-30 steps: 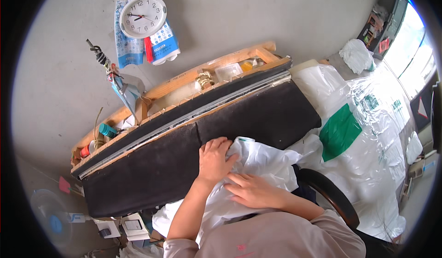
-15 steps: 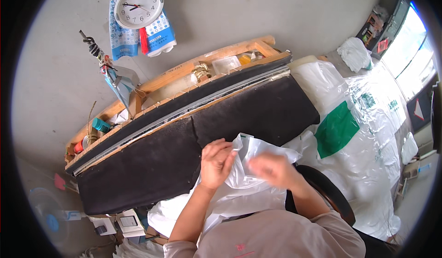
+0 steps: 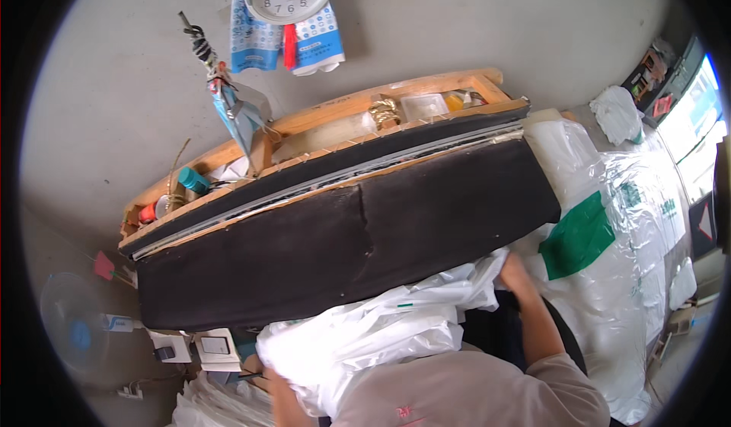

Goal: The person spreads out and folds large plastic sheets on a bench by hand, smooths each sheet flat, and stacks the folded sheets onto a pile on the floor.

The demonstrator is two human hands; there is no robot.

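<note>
A rumpled pile of white plastic bags or sheeting [image 3: 381, 335] lies across my lap, against the near edge of the black padded bench [image 3: 282, 267]. At the pile's right end my right hand [image 3: 515, 271] grips a drawn-up corner of the plastic; the fingertips are hidden behind it. My left hand [image 3: 256, 363] is low at the pile's left end, largely covered by the plastic, so its fingers do not show. A small green mark [image 3: 405, 305] shows on the upper folds.
Behind the bench's padded face runs a wooden trough [image 3: 304, 141] holding a teal spool [image 3: 193, 180], gold cord [image 3: 384, 111] and a white tray [image 3: 423, 107]. Large clear and white plastic bundles [image 3: 632, 290] stand to the right. A fan [image 3: 75, 324] and stacked white plastic [image 3: 221, 404] are at left.
My hands have parted from above the plastic, the left moving down-left and the right rightward. The plastic now spreads lower across my lap. The view has shifted, too.
</note>
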